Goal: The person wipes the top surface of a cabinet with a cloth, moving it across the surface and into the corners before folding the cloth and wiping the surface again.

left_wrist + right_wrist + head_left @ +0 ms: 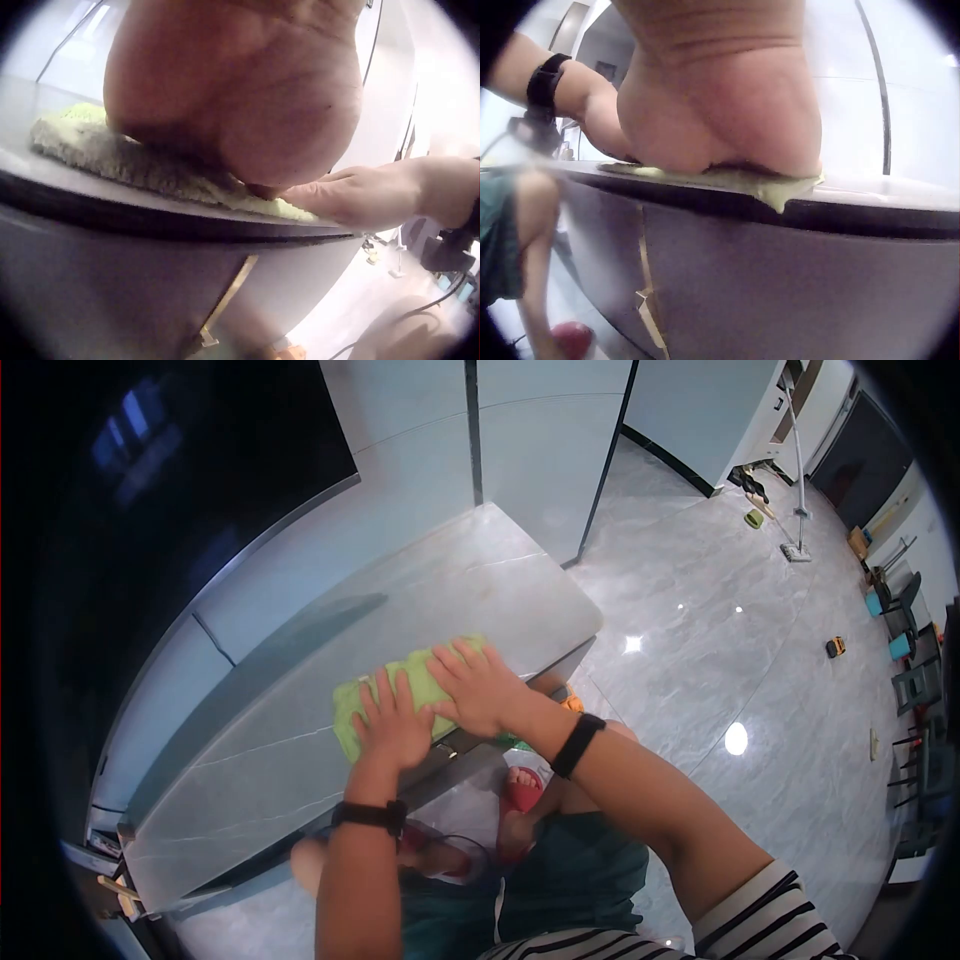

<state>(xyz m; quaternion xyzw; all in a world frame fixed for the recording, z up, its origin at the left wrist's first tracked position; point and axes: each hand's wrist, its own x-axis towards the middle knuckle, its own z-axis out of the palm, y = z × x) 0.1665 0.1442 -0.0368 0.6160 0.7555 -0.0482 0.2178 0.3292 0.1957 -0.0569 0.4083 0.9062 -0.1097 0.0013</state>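
Observation:
A light green cloth (424,682) lies spread on the grey marble top (300,735) of a low cabinet. My left hand (393,730) presses flat on its left part, fingers straight and spread. Beside it, my right hand (480,688) rests on the right part, fingers also spread, the two thumbs close together. In the left wrist view the cloth (90,150) looks thick and fluffy under the heel of the palm. A corner of the cloth (776,196) hangs over the cabinet's front edge in the right wrist view.
A large dark screen (200,470) hangs on the panelled wall behind the cabinet. The drawer front (795,285) carries a gold handle (651,319). A mop (798,530) stands far off on the shiny tile floor (690,660), with chairs (915,685) along the right side.

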